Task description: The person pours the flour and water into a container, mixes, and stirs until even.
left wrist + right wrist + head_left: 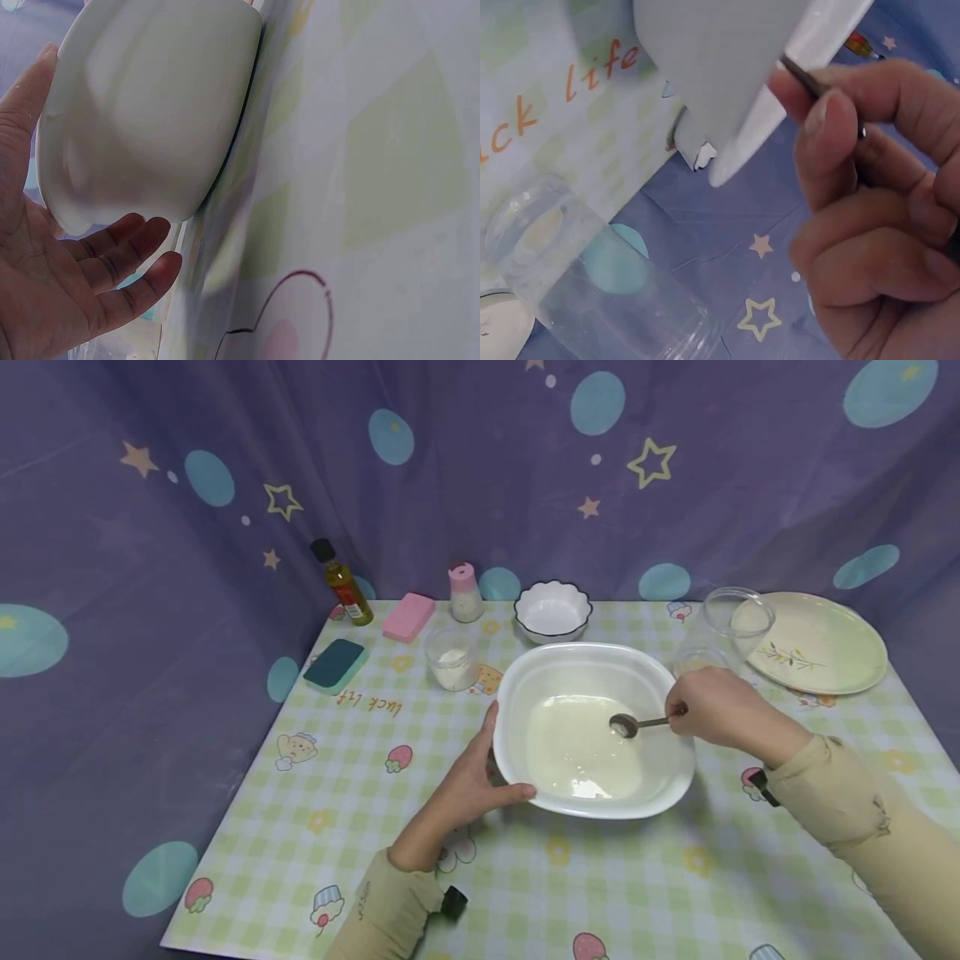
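Observation:
A white basin (596, 660) with pale, creamy liquid (577, 739) stands on the table. My left hand (476, 772) holds its left rim, thumb on the near edge and the other fingers along the outer wall. The left wrist view shows those fingers loosely bent by the basin (150, 112). Between thumb and fingers, my right hand (712, 710) pinches the handle of a small dark metal spoon (626, 724) over the basin's right side. A little whitish stuff shows in the spoon. In the right wrist view, my right hand (877, 217) hides most of the handle (806, 79).
Behind the basin stand a clear cup of white powder (453, 668), a pink-topped shaker (465, 593) and a scalloped bowl (552, 610). Bottle (347, 589) and sponges (336, 664) (408, 617) lie left. A clear jar (738, 618) and an oval plate (832, 643) are right.

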The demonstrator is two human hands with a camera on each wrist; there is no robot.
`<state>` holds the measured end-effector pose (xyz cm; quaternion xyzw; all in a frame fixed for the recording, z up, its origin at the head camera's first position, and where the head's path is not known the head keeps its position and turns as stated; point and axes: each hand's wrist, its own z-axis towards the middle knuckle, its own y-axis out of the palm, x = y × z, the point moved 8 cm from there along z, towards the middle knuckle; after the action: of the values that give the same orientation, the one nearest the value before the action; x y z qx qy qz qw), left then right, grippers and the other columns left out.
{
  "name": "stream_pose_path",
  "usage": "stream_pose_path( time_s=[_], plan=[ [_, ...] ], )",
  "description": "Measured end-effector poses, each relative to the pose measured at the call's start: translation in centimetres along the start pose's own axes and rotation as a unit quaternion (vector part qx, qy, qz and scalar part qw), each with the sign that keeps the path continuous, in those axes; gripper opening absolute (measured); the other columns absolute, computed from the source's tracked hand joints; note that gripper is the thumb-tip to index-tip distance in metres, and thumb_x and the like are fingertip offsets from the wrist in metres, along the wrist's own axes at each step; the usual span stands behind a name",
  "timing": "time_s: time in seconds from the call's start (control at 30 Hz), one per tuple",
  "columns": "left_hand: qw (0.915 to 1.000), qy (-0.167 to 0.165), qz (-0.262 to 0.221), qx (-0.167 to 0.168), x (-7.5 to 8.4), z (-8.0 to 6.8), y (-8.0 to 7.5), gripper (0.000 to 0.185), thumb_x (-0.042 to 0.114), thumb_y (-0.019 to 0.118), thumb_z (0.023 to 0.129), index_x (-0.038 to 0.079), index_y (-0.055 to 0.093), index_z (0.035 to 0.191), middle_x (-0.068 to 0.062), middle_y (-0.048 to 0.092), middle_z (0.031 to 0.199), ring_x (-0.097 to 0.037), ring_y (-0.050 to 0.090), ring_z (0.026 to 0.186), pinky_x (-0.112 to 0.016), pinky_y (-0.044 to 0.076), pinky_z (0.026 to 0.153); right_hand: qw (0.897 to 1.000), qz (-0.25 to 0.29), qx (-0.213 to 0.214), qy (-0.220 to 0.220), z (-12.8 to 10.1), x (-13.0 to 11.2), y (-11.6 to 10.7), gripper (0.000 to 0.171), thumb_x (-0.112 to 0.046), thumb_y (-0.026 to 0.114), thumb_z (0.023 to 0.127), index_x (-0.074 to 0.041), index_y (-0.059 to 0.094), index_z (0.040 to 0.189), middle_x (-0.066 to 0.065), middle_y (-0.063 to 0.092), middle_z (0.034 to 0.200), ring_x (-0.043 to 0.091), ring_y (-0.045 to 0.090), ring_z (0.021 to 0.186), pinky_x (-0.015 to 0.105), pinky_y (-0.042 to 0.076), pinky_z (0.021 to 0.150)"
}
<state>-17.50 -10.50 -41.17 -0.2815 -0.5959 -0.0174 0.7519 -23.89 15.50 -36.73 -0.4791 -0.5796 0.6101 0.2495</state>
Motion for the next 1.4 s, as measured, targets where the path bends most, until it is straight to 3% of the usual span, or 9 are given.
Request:
stream_pose_path(
  time_s=[0.3,0.5,0.9,1.17,1.23,1.4],
  plan=[
    [1.0,0.004,0.0,-0.001,-0.2,0.0,0.0,0.118,0.018,0.084,0.077,0.007,-0.002,0.157,-0.012,0.009,0.163,-0.028,0.02,0.146,-0.052,0.022,0.113,0.995,0.053,-0.076,-0.029,-0.7,-0.7,0.8,0.012,-0.005,0.072,0.076,-0.015,0.074,0.07,-0.01,0.062,0.065,0.01,0.05,0.06,0.03,0.044,0.059],
    [1.0,0.003,-0.002,-0.002,-0.2,0.1,0.0,0.118,0.02,0.084,0.077,0.008,-0.002,0.157,-0.01,0.009,0.163,-0.026,0.019,0.146,-0.051,0.022,0.114,0.991,0.074,-0.079,-0.075,-0.5,-1.8,1.8,0.015,-0.005,0.073,0.077,-0.018,0.074,0.07,-0.014,0.061,0.063,0.006,0.049,0.058,0.026,0.043,0.058],
    [1.0,0.006,0.002,-0.001,-0.1,0.0,0.0,0.118,0.019,0.084,0.077,0.007,-0.002,0.157,-0.011,0.008,0.163,-0.027,0.015,0.147,-0.054,0.019,0.114,0.993,0.066,-0.022,-0.095,1.3,-3.8,3.7,0.012,-0.007,0.073,0.082,-0.016,0.078,0.075,-0.013,0.066,0.07,0.004,0.052,0.061,0.03,0.047,0.063],
    [1.0,0.009,-0.003,-0.001,-0.2,0.1,0.0,0.118,0.016,0.084,0.077,0.007,-0.002,0.157,-0.011,0.009,0.163,-0.026,0.016,0.147,-0.052,0.019,0.114,0.996,0.054,0.027,-0.071,2.7,-4.1,4.1,0.013,-0.01,0.073,0.083,-0.018,0.078,0.073,-0.012,0.067,0.07,0.007,0.053,0.063,0.033,0.046,0.064],
    [1.0,0.007,-0.004,-0.001,-0.3,0.1,0.0,0.118,0.018,0.084,0.077,0.008,-0.002,0.157,-0.01,0.009,0.163,-0.025,0.016,0.147,-0.052,0.019,0.114,0.996,0.051,0.036,-0.063,3.0,-4.0,4.1,0.015,-0.009,0.071,0.083,-0.018,0.077,0.073,-0.012,0.066,0.069,0.008,0.052,0.062,0.032,0.044,0.062],
    [0.9999,0.008,0.013,0.005,-2.6,0.3,0.2,0.121,0.041,0.083,0.077,0.018,-0.003,0.158,0.002,0.008,0.164,-0.015,0.014,0.147,-0.05,0.02,0.115,0.997,0.047,0.046,-0.032,3.5,-3.5,4.0,0.014,-0.008,0.069,0.083,-0.017,0.079,0.078,-0.009,0.067,0.07,0.011,0.051,0.061,0.032,0.043,0.059]
  ],
)
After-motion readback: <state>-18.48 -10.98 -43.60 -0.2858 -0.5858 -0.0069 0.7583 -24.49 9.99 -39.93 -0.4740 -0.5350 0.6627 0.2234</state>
